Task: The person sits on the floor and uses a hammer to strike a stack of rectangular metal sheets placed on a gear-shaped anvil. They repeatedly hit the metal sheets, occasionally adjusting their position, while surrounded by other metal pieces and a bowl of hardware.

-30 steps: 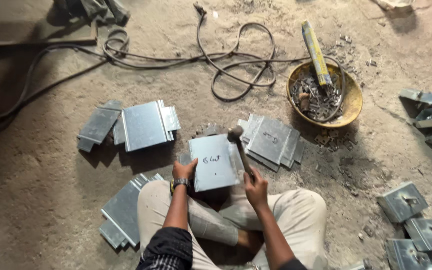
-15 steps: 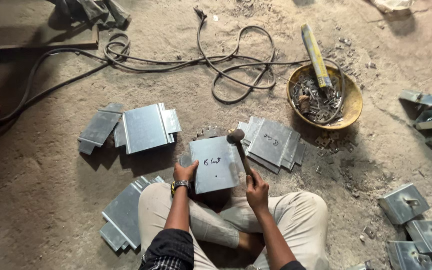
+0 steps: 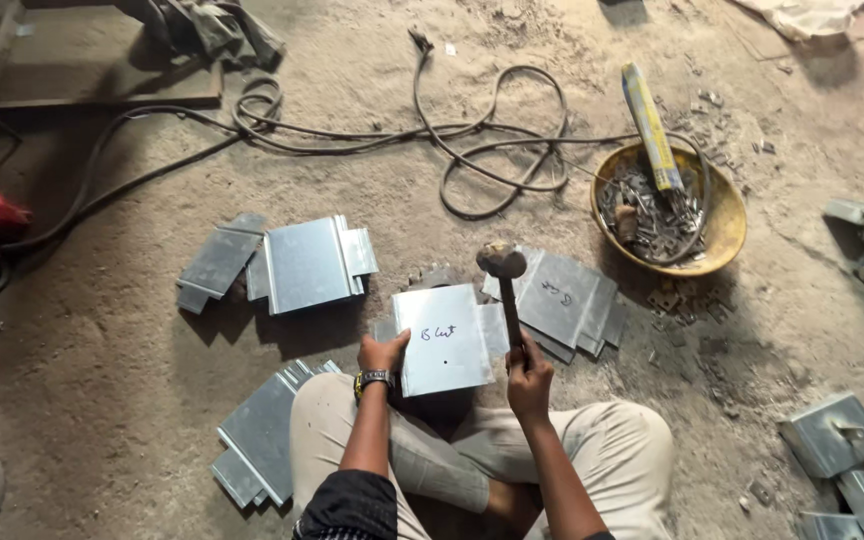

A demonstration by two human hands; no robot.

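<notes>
Your left hand (image 3: 384,352) pins the metal sheet (image 3: 444,338) on the floor before your knees; your right hand (image 3: 529,370) grips the raised hammer (image 3: 502,262). Strike squarely, fingers clear.

Dusty floor (image 3: 92,400) (metal sheets (image 3: 307,262), cables (image 3: 492,150))

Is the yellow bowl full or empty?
Partly full. The yellow bowl holds a heap of small metal bits, and a long wrapped stick leans over its rim.
</notes>
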